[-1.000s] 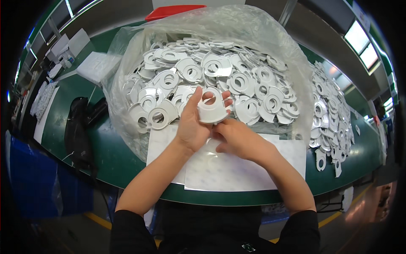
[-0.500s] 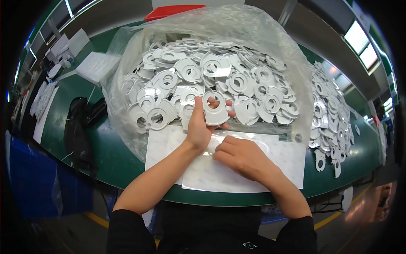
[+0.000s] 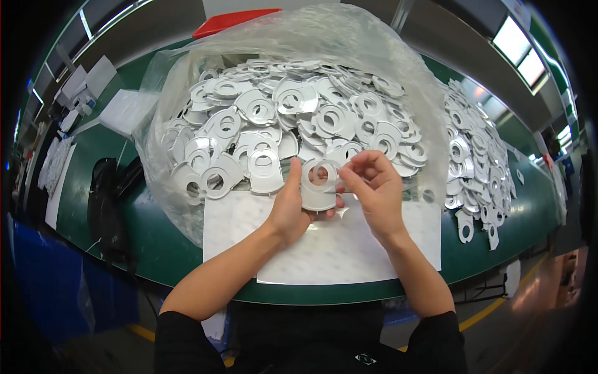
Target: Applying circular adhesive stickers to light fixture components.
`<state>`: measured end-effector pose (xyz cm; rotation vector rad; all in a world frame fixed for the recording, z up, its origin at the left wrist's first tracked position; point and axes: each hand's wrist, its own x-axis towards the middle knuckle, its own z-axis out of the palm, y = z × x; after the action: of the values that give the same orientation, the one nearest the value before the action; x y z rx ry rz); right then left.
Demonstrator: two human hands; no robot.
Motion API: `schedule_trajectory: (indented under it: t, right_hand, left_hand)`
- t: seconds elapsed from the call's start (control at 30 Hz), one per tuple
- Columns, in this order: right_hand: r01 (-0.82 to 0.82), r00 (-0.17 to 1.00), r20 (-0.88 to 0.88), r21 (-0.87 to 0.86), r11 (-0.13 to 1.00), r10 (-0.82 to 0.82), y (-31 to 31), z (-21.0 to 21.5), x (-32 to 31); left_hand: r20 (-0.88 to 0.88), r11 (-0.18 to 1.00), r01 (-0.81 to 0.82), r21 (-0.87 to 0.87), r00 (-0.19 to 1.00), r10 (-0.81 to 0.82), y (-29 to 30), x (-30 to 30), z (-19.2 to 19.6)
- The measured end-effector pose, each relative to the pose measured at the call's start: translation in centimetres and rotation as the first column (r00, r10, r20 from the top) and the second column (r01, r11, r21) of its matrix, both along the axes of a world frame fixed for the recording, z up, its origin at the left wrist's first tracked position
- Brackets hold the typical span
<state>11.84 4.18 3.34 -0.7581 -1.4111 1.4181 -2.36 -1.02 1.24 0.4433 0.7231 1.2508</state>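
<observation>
My left hand holds a flat white plastic part with a large round hole, thumb along its left side and fingertips showing beyond its right edge. My right hand is at the part's upper right, thumb and forefinger pinched together beside the ring. Whatever thin piece may be between them cannot be made out. Beneath both hands lie white glossy sheets, one overlapping another. Just beyond, a heap of similar white parts fills a large clear plastic bag.
A second heap of white parts lies on the green table at the right. To the left are a black item, perhaps a bag, and a white stack. A red tray stands behind the plastic bag.
My right hand has risen from the white sheets to the part's upper right edge, its fingers now pinched. The left hand with the part has come slightly nearer to me.
</observation>
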Motion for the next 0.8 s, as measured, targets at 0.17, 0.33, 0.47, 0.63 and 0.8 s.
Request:
schedule_trajectory:
  t: [0.17,0.33,0.47,0.63,0.8]
  right_hand:
    - [-0.053,0.998,0.022,-0.081,0.995,0.055,-0.24,-0.27,-0.38]
    - [-0.078,0.996,0.037,-0.102,0.992,0.082,-0.15,-0.47,-0.35]
    - [-0.085,0.995,0.04,-0.091,0.992,0.089,-0.03,-0.58,-0.29]
    - [-0.093,0.994,0.045,-0.104,0.99,0.098,-0.01,-0.43,-0.25]
    - [-0.086,0.994,0.054,-0.088,0.992,0.091,0.03,-0.48,-0.24]
  left_hand:
    - [-0.035,0.996,0.014,0.088,0.999,-0.011,0.08,-0.12,-0.64]
    - [-0.023,0.995,0.029,0.094,0.999,-0.027,0.14,-0.13,-0.74]
    - [-0.036,0.996,0.03,0.079,0.999,-0.027,0.12,-0.14,-0.7]
    - [-0.035,0.996,0.037,0.078,0.999,-0.034,0.15,-0.17,-0.73]
    - [-0.039,0.995,0.045,0.094,0.998,-0.042,0.2,-0.17,-0.85]
